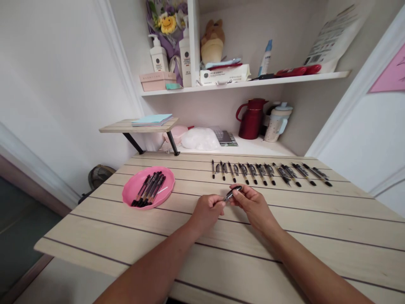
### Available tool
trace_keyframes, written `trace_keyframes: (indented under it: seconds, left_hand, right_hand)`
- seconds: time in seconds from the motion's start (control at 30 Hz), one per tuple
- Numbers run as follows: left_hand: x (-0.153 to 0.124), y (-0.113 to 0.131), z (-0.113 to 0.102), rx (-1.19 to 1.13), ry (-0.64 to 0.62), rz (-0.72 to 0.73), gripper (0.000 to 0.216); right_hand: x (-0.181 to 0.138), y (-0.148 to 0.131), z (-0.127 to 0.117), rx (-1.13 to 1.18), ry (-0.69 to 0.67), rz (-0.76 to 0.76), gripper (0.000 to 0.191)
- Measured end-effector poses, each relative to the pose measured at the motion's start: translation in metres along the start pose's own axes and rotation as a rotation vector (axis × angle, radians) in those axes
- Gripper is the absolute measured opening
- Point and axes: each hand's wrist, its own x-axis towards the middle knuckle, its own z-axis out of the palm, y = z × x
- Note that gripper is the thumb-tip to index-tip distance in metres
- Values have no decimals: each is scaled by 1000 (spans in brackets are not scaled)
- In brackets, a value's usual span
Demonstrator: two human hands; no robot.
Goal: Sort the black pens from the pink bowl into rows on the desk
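Note:
Between my two hands, over the middle of the table, is a pen with a dark, shiny capped end pointing up and to the right. My left hand pinches its lower end, and the closed fingers hide most of the barrel. Thumb and fingers of my right hand grip the dark cap. Just beyond my hands lies a row of black pens, with separate caps beside several of them. To the left, a pink plate holds a bunch of black-ended pens and a thin white stick.
A small raised stand with blue paper sits at the table's back left. Behind the table are a red jug, a pale tumbler and a white plastic bag. A shelf with bottles and packets hangs above.

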Motion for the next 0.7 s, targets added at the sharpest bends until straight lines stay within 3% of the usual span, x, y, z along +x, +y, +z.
trace_keyframes:
  seconds: [0.1,0.17,0.3,0.4,0.5,0.6,0.7]
  left_hand:
    - [7,-4,-3,-19,56,-3,28]
    - [11,-3,-14,35,161,24,28]
    - [9,9,-72,410,448,48,20]
    - [-4,16,-130,715,516,-178,21]
    - [-17,8,-174,830,617,-376,20]
    - [-23,-7,-197,868,653,-462,22]
    - [-23,-17,-203,875,659,-508,23]
  right_hand:
    - [1,1,-2,-60,46,44,47]
    - [1,5,-6,-135,68,59,47]
    - [5,20,-16,-335,22,68,39]
    - [8,29,-22,-434,-4,77,37]
    - [10,31,-23,-512,-26,67,37]
    - [11,30,-22,-531,-39,60,37]
    - [11,30,-21,-524,-36,54,37]
